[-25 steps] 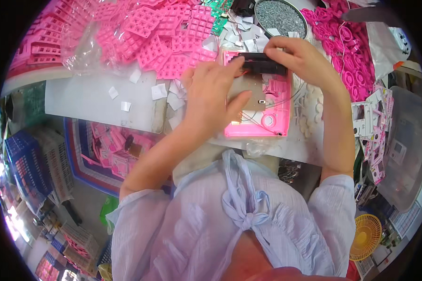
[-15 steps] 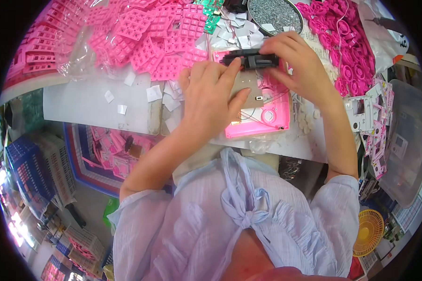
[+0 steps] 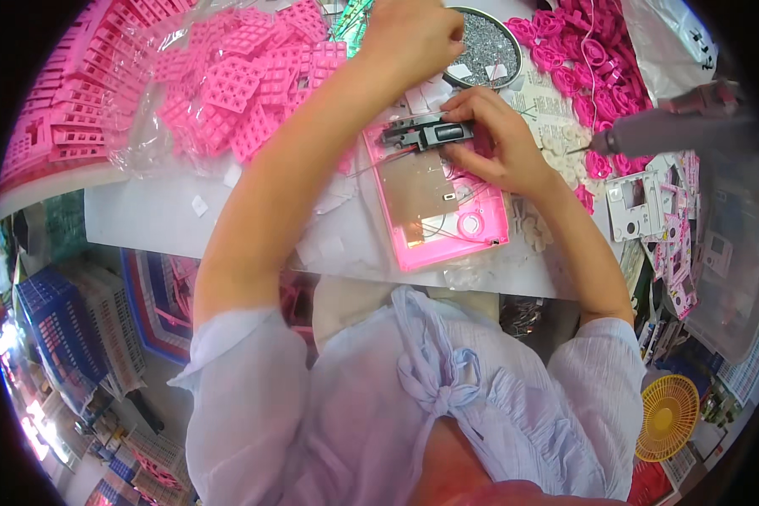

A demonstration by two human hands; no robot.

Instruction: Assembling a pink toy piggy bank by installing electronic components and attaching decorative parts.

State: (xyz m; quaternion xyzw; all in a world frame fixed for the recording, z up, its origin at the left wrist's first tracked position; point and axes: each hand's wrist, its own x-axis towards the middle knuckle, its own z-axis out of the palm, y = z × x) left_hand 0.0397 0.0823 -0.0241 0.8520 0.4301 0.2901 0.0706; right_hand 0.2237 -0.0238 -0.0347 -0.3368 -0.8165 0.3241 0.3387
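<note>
My right hand (image 3: 501, 139) grips a black plastic part (image 3: 434, 133), with the thumb on its near side and the fingers on its far side. This part sits across the far end of an open pink casing (image 3: 451, 253). Inside the casing lie a brown-grey flat board (image 3: 413, 190), thin wires and a pink ring (image 3: 470, 223). My left hand (image 3: 413, 40) is stretched to the far edge of the view, beside green circuit boards (image 3: 351, 24) and a round tray of small metal screws (image 3: 514, 55). Its fingers are mostly hidden.
Pink keypad-like frames (image 3: 253, 80) are heaped at the far left, partly under clear plastic. Magenta plastic parts (image 3: 603, 51) pile up at the far right. An electric screwdriver (image 3: 666, 126) hangs over the right side. White printed panels (image 3: 636, 207) lie at the right edge.
My left hand has left the black part and reached away to the far edge. The casing now sits turned and slightly nearer. The electric screwdriver has swung into fuller view.
</note>
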